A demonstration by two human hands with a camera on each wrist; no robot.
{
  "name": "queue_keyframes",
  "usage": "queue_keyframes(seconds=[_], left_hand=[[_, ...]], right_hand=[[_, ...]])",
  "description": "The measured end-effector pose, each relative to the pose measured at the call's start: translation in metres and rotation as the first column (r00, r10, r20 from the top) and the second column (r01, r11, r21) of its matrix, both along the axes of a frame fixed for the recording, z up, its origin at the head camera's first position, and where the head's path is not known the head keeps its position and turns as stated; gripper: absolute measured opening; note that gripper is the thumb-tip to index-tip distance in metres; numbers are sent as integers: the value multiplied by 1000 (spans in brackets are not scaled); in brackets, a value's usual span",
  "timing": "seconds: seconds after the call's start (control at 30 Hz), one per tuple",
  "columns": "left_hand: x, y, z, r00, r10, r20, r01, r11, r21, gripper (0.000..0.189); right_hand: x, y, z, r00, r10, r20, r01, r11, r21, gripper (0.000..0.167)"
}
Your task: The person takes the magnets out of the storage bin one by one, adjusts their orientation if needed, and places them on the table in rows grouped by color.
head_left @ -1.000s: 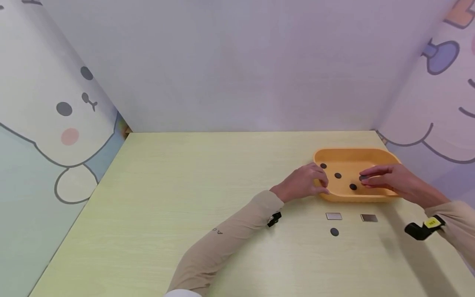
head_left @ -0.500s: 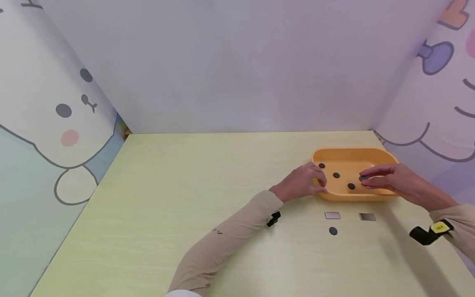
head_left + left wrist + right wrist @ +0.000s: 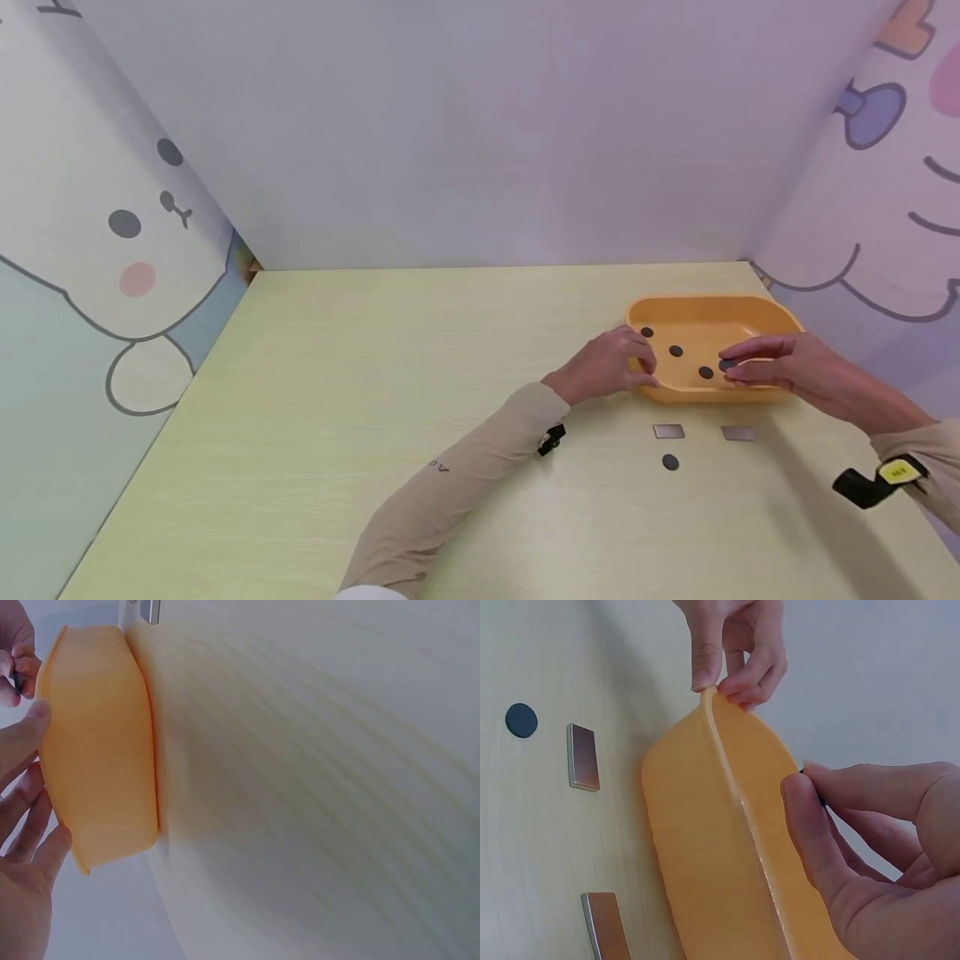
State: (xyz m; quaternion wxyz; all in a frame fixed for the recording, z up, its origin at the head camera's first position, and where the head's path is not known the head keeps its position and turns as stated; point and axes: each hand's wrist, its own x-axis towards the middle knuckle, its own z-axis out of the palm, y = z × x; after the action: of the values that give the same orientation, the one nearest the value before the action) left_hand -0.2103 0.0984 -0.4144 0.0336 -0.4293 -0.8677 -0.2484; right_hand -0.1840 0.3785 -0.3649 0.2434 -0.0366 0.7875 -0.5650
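An orange oval plastic tray (image 3: 720,310) stands at the right of the table. My left hand (image 3: 600,365) grips its left end, thumb and fingers at the rim (image 3: 711,691). Between thumb and fingertips, my right hand (image 3: 795,367) pinches a small dark round disc (image 3: 725,365) over the tray's interior. Three similar discs lie on the tray floor in a slanting row: one far left (image 3: 647,332), a middle one (image 3: 676,351) and a near one (image 3: 706,372), which is close beside the held disc.
In front of the tray, two flat silvery rectangular plates lie on the table: a left plate (image 3: 669,432) and a right plate (image 3: 738,433). Another dark disc (image 3: 671,462) lies nearer me. A pale wall (image 3: 487,167) rises behind the wooden table (image 3: 375,375), with cartoon-printed walls either side.
My right hand has lowered slightly with the disc, toward the tray's near side. My left hand keeps its hold on the tray. The whole head view has shifted a little.
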Motion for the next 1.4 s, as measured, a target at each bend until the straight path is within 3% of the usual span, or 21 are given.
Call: queue_keyframes(seconds=[0.37,0.6,1.07,1.4], left_hand=[[1,-1,-1,1000,14,-1,-14,1000,0,21],[0,-3,-1,1000,7,-12,-7,1000,9,21],[1,-3,2,1000,-8,-15,9,999,32,19],[1,-2,0,999,-19,-29,20,999,33,19]], right_hand=[[14,-10,5,995,90,-35,-90,996,-13,22],[21,-14,7,984,169,-49,-174,978,-117,23],[38,-26,8,967,238,-86,-247,962,-113,23],[45,-35,0,962,264,-62,-269,960,-75,21]])
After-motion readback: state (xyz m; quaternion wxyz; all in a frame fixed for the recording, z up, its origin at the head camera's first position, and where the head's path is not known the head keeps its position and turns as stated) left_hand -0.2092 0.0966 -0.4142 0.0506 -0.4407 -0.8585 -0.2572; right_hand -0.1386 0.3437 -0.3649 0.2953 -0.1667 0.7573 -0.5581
